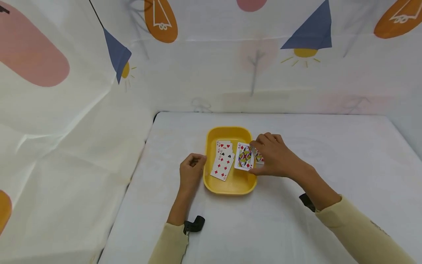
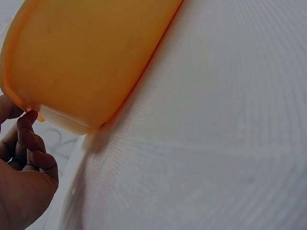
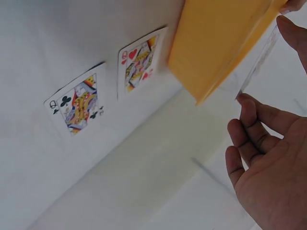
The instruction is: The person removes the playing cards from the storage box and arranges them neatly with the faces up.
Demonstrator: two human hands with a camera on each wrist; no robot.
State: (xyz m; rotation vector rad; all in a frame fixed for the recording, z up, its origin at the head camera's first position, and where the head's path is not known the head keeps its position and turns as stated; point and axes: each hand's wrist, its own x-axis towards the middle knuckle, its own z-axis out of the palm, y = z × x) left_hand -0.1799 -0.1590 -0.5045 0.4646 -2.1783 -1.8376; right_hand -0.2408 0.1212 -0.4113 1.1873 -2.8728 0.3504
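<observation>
A yellow tray (image 1: 230, 189) sits on the white table with several number cards (image 1: 222, 165) overlapping inside, a diamonds card in front. My left hand (image 1: 192, 171) pinches the tray's left rim, its fingertips at the edge in the left wrist view. Between thumb and fingers, my right hand (image 1: 277, 156) holds a queen of diamonds (image 1: 244, 157) by its edges, above the right side of the tray. The left wrist view shows only the outer wall of the tray (image 2: 86, 62); the cards inside are hidden there.
To the right of the tray lie a queen of hearts (image 3: 140, 64) and a queen of clubs (image 3: 76, 103), face up on the table. My right hand mostly covers them in the head view. White cloth (image 1: 204, 73) printed with coloured shapes hangs behind the table.
</observation>
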